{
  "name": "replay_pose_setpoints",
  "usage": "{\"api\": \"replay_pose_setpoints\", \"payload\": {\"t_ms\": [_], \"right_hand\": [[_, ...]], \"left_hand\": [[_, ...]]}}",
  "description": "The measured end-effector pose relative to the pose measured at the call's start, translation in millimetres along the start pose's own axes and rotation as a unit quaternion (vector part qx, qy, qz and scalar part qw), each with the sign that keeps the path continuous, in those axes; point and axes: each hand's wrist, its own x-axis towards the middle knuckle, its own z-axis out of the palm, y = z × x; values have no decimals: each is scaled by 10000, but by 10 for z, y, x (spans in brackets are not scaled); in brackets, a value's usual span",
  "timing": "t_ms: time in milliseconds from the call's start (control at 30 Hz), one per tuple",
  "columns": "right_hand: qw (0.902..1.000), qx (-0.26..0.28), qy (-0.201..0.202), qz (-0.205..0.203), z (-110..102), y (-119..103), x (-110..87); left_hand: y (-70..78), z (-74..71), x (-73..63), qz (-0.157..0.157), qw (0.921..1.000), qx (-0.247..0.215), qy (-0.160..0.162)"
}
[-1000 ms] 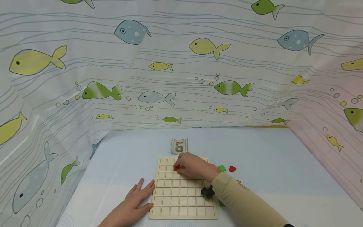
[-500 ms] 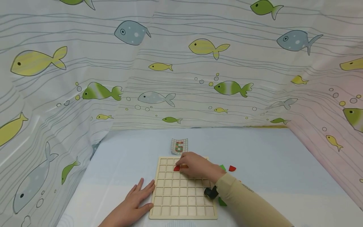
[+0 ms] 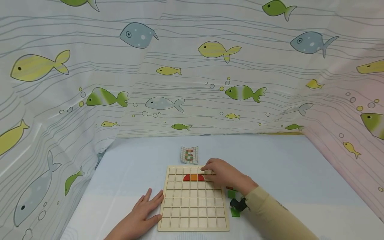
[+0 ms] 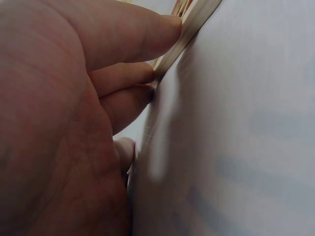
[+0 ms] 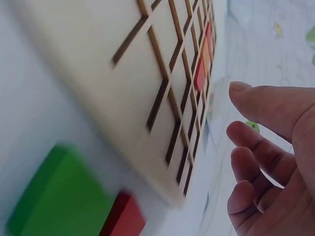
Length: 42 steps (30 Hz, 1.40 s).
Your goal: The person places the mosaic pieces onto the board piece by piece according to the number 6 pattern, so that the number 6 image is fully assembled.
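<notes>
A wooden grid board lies flat before me. In its second row from the far edge sit a red quarter-round piece, an orange square piece and another red quarter-round piece, side by side. My right hand hovers over the far right part of the board, thumb and fingers apart; its wrist view shows nothing between them. Spread at the board's left edge, my left hand touches the side with its fingertips and thumb.
A small card with a coloured grid pattern lies behind the board. Right of the board are a green block, a second green block and a red block. A fish-print curtain surrounds the table.
My right hand has let go of the pieces and moved right, uncovering the red, orange and red row. My left hand stays put at the board's edge.
</notes>
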Motion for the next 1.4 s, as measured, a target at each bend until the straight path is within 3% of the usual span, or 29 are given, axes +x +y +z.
{"api": "replay_pose_setpoints", "payload": {"t_ms": [333,600,833,1067,1400], "right_hand": [[9988,112,363,320,-40,221,-361],[9960,280,533,662,-31,376,-667],[9949,157,724,689,24,491,-949],[9870,319,911,1286,71,548,-1211],[9816,555,1053,1494,77,585,-1444]], "left_hand": [[0,4,25,-241,9996,-75,-150],[4,22,47,-127,9997,-186,-113],[18,17,66,-133,9996,-179,-199],[39,19,70,-146,9996,-161,-173],[43,25,61,-102,9995,-237,-155]]}}
